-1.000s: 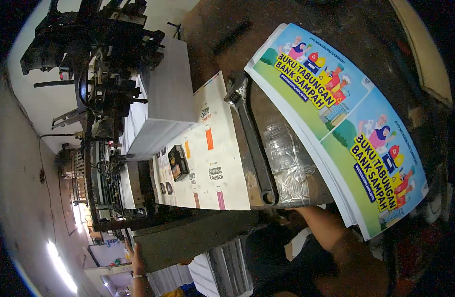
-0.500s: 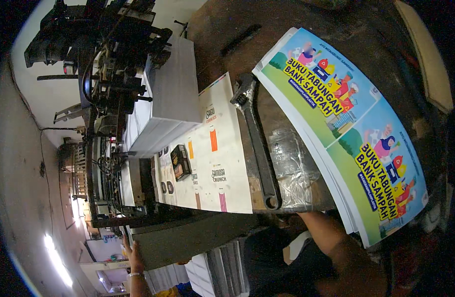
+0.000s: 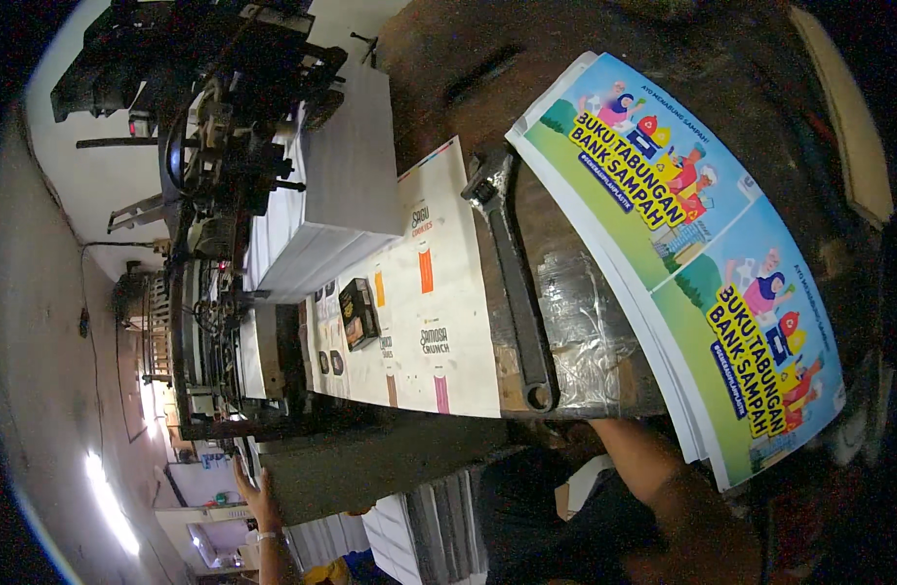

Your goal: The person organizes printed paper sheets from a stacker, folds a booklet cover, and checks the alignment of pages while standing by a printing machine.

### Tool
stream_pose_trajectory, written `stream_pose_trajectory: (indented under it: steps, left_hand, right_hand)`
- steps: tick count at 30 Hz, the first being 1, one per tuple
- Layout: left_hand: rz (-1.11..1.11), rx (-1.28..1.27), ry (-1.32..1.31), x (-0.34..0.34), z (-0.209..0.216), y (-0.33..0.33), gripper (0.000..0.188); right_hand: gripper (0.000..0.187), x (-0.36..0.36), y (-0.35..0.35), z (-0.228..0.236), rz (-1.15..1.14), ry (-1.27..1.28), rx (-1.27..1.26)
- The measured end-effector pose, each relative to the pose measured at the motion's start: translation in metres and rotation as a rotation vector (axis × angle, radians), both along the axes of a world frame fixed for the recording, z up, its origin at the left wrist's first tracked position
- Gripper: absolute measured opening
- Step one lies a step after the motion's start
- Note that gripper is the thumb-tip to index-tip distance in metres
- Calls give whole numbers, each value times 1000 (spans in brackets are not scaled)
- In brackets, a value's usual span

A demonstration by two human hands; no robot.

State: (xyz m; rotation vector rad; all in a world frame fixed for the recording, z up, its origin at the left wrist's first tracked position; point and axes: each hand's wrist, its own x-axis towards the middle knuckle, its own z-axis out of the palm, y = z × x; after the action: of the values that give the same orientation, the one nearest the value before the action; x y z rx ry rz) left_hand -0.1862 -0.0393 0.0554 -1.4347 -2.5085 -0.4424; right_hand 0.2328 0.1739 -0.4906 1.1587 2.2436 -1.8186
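Observation:
My left hand [image 3: 259,499], with a band at its wrist, is raised at the lower left beside a dark printing machine [image 3: 199,322]. Its fingers are stretched up and apart at the machine's edge; I cannot make out whether they touch it. At the lower right, my right forearm [image 3: 634,458] reaches up to the table edge, where the hand is hidden. Above it on the table lies a large adjustable wrench [image 3: 519,292], next to a printed white sheet [image 3: 468,341]. A small dark box [image 3: 357,314] rests on that sheet.
A stack of printed blue-and-green cover sheets [image 3: 702,244] fans along the right of the dark table [image 3: 438,58]. A tall white paper stack [image 3: 346,166] stands against the machine. More paper stacks [image 3: 429,522] are below the table, and a tan board [image 3: 843,117] lies far right.
My left hand has shifted slightly left and down in the picture. The view has tilted a little; the wrench, sheets and right forearm otherwise stay as they were.

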Motion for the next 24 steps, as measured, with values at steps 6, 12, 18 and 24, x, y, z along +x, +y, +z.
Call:
stream_pose_trajectory:
  steps: [6, 12, 18, 24]
  left_hand:
    - [8, 27, 164, 17, -2, 13, 80]
    - [86, -43, 206, 15, 4, 8, 82]
    - [25, -2, 172, 9, -3, 9, 78]
    - [77, -25, 202, 5, -1, -3, 74]
  right_hand:
    - [70, 0, 5, -4, -5, 6, 14]
    - [70, -2, 7, -3, -7, 25, 17]
    - [70, 3, 8, -7, -12, 17, 17]
    - [70, 0, 4, -7, 20, -2, 36]
